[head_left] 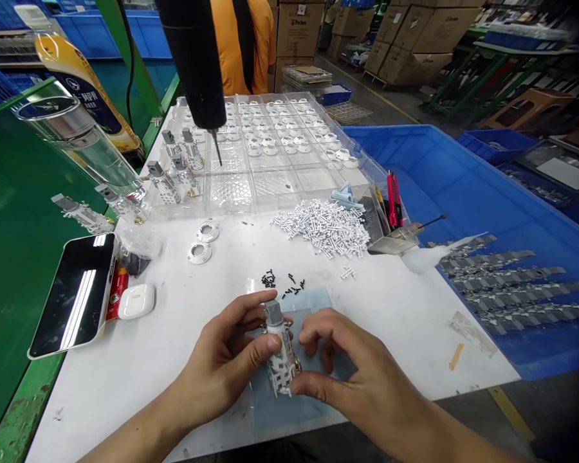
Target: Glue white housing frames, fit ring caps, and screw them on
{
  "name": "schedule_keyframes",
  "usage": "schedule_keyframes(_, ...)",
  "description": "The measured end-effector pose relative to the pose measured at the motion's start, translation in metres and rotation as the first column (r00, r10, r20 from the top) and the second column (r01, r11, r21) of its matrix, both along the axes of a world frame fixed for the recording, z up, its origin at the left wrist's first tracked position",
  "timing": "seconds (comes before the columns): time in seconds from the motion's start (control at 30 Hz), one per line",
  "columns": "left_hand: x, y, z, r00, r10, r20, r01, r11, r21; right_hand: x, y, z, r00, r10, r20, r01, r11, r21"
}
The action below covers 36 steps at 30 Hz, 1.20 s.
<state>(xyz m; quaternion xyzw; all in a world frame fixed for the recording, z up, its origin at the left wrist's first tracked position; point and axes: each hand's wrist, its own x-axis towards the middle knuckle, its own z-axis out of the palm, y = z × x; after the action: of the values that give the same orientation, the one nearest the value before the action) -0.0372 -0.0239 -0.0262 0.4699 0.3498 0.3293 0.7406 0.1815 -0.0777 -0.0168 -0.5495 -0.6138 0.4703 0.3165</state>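
Head view: held a small grey-ended white part (280, 371) in the left hand (217, 366), over a blue sheet (270, 418) at the middle of the table's (390, 308) near edge, with the grey end pointing toward the far edge. Seemed, as a judgement, to be at a steady-and-handle step, bracing with the left and fingering with the right. Appeared to call next for a firm left hold and a careful closing of the right fingertips, clear of the black screws (269, 280) just beyond.

Pinched the part with the left thumb across its middle and the other left fingers behind, the foremost reaching up to the grey end. Left hardly any gap in that grasp. Had the right hand (357, 366) loosely cupped, with curled fingers well parted from the thumb, and the thumb tip at the part's lower side near a brass-coloured bit (297, 365). Could not tell for certain about contact there, nor about any support from the sheet.

Had white pieces (323, 226) heaped toward the table's far right corner, and two white rings (200, 253) left of the screws.
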Motion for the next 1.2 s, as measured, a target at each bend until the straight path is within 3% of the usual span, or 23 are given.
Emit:
schedule_keyframes(0.13,-0.004,-0.003,-0.002,0.998,0.022,0.064,-0.024,0.999,0.026,-0.007,0.001,0.005,0.993,-0.023,-0.113,-0.008,0.964,-0.267)
schedule_keyframes(0.3,-0.006,-0.005,-0.009,0.998,0.056,0.025,-0.058,0.994,0.095,-0.013,0.002,0.013,0.974,-0.032,-0.226,-0.045,0.944,-0.327)
schedule_keyframes(0.4,-0.006,-0.006,-0.013,0.975,0.17,-0.141,-0.118,0.941,0.319,-0.007,0.005,0.014,0.97,-0.101,-0.223,0.014,0.933,-0.36)
schedule_keyframes(0.43,-0.006,-0.007,-0.014,0.961,0.208,-0.184,-0.101,0.878,0.469,-0.004,0.007,0.015,0.965,-0.125,-0.232,0.031,0.928,-0.371)
schedule_keyframes(0.47,-0.006,-0.009,-0.016,0.949,0.226,-0.219,-0.04,0.776,0.629,0.0,0.008,0.015,0.958,-0.143,-0.249,0.038,0.923,-0.382)
schedule_keyframes(0.53,-0.006,-0.011,-0.019,0.936,0.195,-0.294,0.163,0.501,0.85,0.005,0.008,0.016,0.943,-0.15,-0.298,0.015,0.911,-0.411)
schedule_keyframes(0.57,-0.006,-0.012,-0.02,0.924,0.16,-0.348,0.268,0.38,0.885,0.006,0.008,0.017,0.937,-0.135,-0.323,-0.016,0.905,-0.426)
schedule_keyframes(0.6,-0.006,-0.012,-0.021,0.906,0.124,-0.405,0.353,0.304,0.885,0.006,0.006,0.019,0.936,-0.115,-0.334,-0.046,0.898,-0.438)
schedule_keyframes(0.63,-0.006,-0.012,-0.021,0.89,0.086,-0.447,0.41,0.275,0.87,0.005,0.005,0.02,0.94,-0.089,-0.329,-0.072,0.892,-0.446)
schedule_keyframes(0.73,-0.005,-0.012,-0.023,0.889,-0.029,-0.457,0.438,0.347,0.829,0.0,0.001,0.026,0.964,-0.038,-0.261,-0.089,0.884,-0.459)
schedule_keyframes(0.8,-0.003,-0.013,-0.025,0.911,-0.06,-0.408,0.39,0.446,0.805,-0.001,0.0,0.028,0.974,-0.024,-0.224,-0.081,0.89,-0.448)
schedule_keyframes(0.9,0.0,-0.017,-0.029,0.936,0.011,-0.351,0.268,0.625,0.733,0.015,-0.001,0.022,0.976,-0.044,-0.213,-0.04,0.927,-0.374)
schedule_keyframes(0.97,0.003,-0.02,-0.032,0.955,0.086,-0.284,0.152,0.683,0.715,0.039,-0.002,0.013,0.968,-0.198,-0.154,0.165,0.966,-0.2)
schedule_keyframes(1.0,0.004,-0.021,-0.033,0.966,0.101,-0.239,0.108,0.68,0.725,0.054,-0.001,0.006,0.938,-0.328,-0.111,0.324,0.945,-0.056)
schedule_keyframes(1.03,0.004,-0.021,-0.033,0.975,0.096,-0.202,0.088,0.668,0.739,0.071,0.001,0.0,0.845,-0.531,-0.059,0.533,0.831,0.161)
schedule_keyframes(1.07,0.004,-0.02,-0.034,0.981,0.077,-0.176,0.084,0.651,0.754,0.087,0.004,-0.007,0.742,-0.668,-0.062,0.655,0.7,0.284)
schedule_keyframes(1.13,0.004,-0.017,-0.033,0.986,0.019,-0.166,0.116,0.637,0.762,0.117,0.015,-0.018,0.578,-0.807,-0.12,0.765,0.485,0.424)
schedule_keyframes(1.17,0.003,-0.016,-0.031,0.985,0.002,-0.175,0.133,0.645,0.752,0.128,0.022,-0.022,0.547,-0.828,-0.123,0.78,0.45,0.436)
schedule_keyframes(1.2,0.003,-0.015,-0.03,0.983,-0.002,-0.185,0.14,0.662,0.736,0.137,0.028,-0.025,0.542,-0.833,-0.111,0.783,0.453,0.426)
